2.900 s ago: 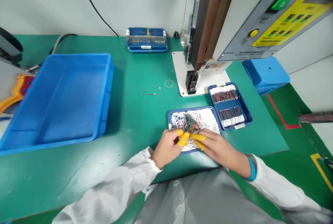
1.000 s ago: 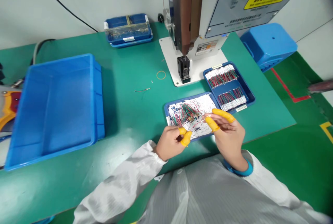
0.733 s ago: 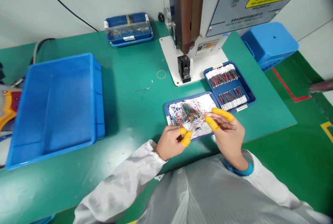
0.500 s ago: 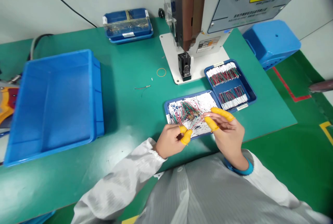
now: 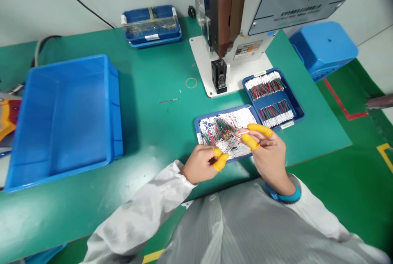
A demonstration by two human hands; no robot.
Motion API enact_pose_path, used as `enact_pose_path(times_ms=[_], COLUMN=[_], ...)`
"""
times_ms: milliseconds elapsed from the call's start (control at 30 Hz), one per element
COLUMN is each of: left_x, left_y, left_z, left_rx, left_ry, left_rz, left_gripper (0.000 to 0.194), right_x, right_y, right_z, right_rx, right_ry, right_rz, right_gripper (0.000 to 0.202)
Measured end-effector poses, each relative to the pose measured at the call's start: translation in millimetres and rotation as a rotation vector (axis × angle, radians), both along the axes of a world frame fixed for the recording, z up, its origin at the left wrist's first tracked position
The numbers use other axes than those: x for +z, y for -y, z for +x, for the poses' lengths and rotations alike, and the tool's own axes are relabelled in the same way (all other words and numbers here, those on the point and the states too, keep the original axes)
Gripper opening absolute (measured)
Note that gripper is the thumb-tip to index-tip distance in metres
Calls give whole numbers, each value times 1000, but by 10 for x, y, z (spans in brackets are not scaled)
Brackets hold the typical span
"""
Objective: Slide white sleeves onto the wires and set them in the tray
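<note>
1. Thin wire (image 5: 232, 146), white tube (image 5: 243, 133) at its upper right end: held slantwise over the near right part of the parts tray (image 5: 197, 124).
2. Left hand (image 5: 202, 163): thumb and finger, yellow-capped, pinched on the wire's lower end. Right hand (image 5: 270, 155): capped thumb and finger gripping around the tube. Whether tube and wire are joined: can't tell.
3. Doing it well, my judgement: light pinch, wire nearly straight, no hard tug; fingertips above the wire pile (image 5: 225, 128) so strands don't snag.
4. Parts tray's right side sits against or just beside the sorting tray (image 5: 270, 101), its two wire rows white ends outward. A low sideways sweep could catch the rims; lifting looks safer.
5. Machine (image 5: 219, 75) behind both trays limits forward reach.
6. Roomiest side is left: green tabletop (image 5: 153, 129) up to the big bin (image 5: 80, 104), with a loose wire (image 5: 168, 101) and rubber band (image 5: 191, 88) farther back.
7. Table's front edge runs beneath the forearms; right edge lies past the sorting tray.
</note>
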State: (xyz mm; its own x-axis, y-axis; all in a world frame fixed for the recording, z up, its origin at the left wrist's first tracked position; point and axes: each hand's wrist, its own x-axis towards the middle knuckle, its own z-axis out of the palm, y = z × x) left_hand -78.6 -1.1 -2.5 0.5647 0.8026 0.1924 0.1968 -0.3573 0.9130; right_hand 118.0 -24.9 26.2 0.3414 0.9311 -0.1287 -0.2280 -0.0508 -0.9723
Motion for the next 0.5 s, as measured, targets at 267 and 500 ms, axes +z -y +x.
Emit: enact_pose_path(times_ms=[267, 500], left_x=[3, 30], left_y=[6, -18], left_z=[-2, -10], left_rx=[-3, -24], left_ry=[6, 22], left_rz=[23, 21], left_gripper=[39, 33], right_x=[40, 82], right_y=[4, -5], right_z=[-28, -12], right_rx=[36, 81], right_ry=[-9, -6], right_rz=[13, -4], right_gripper=[26, 28])
